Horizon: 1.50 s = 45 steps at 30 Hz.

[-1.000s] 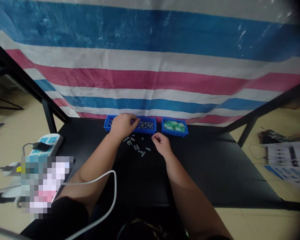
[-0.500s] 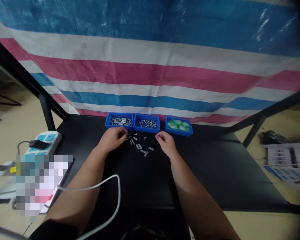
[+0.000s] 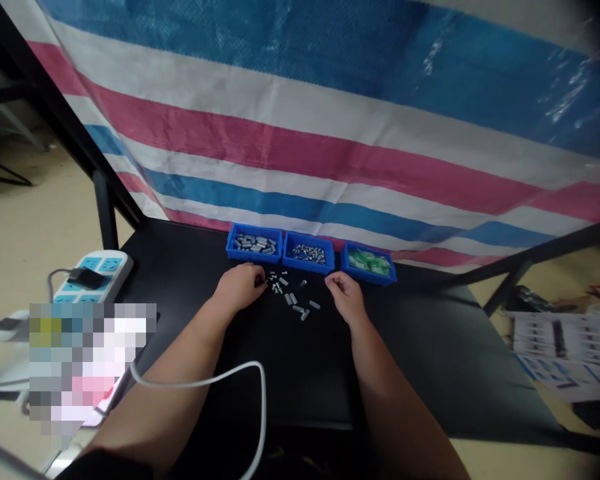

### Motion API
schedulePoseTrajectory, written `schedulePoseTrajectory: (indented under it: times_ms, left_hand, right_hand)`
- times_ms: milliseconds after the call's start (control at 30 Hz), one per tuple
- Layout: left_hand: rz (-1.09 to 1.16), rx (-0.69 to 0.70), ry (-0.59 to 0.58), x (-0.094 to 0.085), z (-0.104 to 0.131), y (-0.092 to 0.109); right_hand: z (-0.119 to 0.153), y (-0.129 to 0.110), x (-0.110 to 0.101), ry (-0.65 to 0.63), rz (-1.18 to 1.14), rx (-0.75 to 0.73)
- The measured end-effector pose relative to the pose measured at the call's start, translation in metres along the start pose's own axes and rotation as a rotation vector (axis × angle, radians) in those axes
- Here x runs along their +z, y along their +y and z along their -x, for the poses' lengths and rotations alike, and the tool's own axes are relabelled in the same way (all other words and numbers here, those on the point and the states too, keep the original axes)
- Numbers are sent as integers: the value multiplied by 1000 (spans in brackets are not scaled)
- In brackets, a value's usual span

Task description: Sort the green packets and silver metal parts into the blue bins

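My left hand (image 3: pixel 240 287) rests at the left edge of a scatter of small screws (image 3: pixel 277 288) and metal cylinders (image 3: pixel 291 299) on the black table. Its fingers are curled together, and whatever lies between them is too small to make out. To the right of the scatter is my right hand (image 3: pixel 346 293), thumb and forefinger pinched, with any held part hidden. Behind the hands stand three blue bins: one with metal cylinders (image 3: pixel 255 244), one with small screws (image 3: pixel 307 254) and one with green-and-clear packets (image 3: pixel 369 262).
A white power strip (image 3: pixel 103 273) with a black plug lies at the left, beside a blurred-out device. A white cable (image 3: pixel 205 382) loops over my left forearm. Striped sheeting (image 3: pixel 300 153) hangs behind the black table (image 3: pixel 430 347). Printed sheets (image 3: pixel 560 347) lie at the far right.
The view has tilted and shifted, so bins and parts appear farther right and slightly lower. My left fingers have curled more downward at the screws; my right hand keeps a similar pinch.
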<state>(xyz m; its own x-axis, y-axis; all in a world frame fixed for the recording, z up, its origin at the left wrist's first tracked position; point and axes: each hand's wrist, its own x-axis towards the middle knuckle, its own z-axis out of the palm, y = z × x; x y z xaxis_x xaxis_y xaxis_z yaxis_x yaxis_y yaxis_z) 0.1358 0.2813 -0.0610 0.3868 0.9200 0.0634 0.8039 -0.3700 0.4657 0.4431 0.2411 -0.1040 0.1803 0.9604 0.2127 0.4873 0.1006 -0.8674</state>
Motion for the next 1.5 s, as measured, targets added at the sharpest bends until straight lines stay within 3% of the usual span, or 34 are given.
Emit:
schedulePoseTrajectory:
  times_ms: [133,233,367,433,567,800,900,1067,1167,1233,1367,1500]
  left_hand:
    - [91,16,97,-13,2,8]
    - [280,181,235,-19,6,17]
    - [419,377,258,-11,12,33]
    - [433,417,241,-3,14,40]
    - [437,446,237,10,15,48]
    - [478,456,208,13,15,52]
    - [499,406,195,12,14,50]
    - [343,133,278,1,8,37]
    - [224,6,231,-3,2,26]
    - [172,-36,181,-4,0,21]
    - [124,-63,95,-2,-1,19]
    - [81,-54,47,0,-1,20]
  right_hand:
    - [6,-18,2,134,35,-84]
    - [12,-46,8,156,11,-206]
    - [15,-84,31,-104,-146,-249]
    - [14,-93,43,-156,-170,-246]
    - [15,-89,51,-171,-252,-213]
    - [27,-74,40,-261,-328,-143]
    - [28,-72,38,-151,-280,-206]
    - [25,-74,32,305,-274,-286]
    - [19,-71,30,463,-287,-336]
    - [13,-66,30,486,-272,-309]
    - [4,-54,33,365,-174,-203]
    - [6,-50,30,309,-56,-220]
